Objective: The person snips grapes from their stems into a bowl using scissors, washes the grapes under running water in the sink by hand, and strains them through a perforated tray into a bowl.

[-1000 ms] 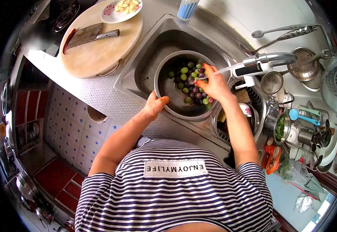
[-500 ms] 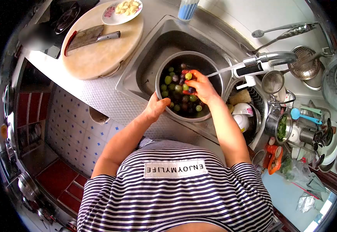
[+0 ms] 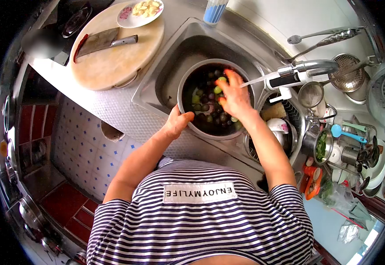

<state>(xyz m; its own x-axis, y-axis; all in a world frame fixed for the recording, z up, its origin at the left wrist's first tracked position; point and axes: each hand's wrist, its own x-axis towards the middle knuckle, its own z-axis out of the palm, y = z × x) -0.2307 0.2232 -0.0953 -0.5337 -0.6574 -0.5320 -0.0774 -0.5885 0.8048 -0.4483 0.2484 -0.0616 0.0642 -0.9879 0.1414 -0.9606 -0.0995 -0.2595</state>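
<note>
A round metal bowl (image 3: 186, 73) stands in the sink, with green and dark purple grapes (image 3: 210, 97) in water inside it. My left hand (image 3: 176, 121) grips the bowl's near left rim, thumb over the edge. Over the right part of the bowl is my right hand (image 3: 235, 96), its fingers spread among the grapes; a green grape lies close by its fingertips. Water runs from the faucet (image 3: 311, 67) in a thin stream that reaches my right hand.
Left of the sink (image 3: 157, 66), a round cutting board (image 3: 108, 66) bears a cleaver (image 3: 99, 43) and a plate (image 3: 125, 20) of chopped pieces. A blue-and-white cup (image 3: 213, 12) stands behind. To the right are a dish rack with bowls (image 3: 277, 126) and hanging strainers (image 3: 346, 70).
My right hand has dipped to the bowl's middle and moved back right, its fingers now more spread. The grapes have shifted in the water. My left hand stays on the rim.
</note>
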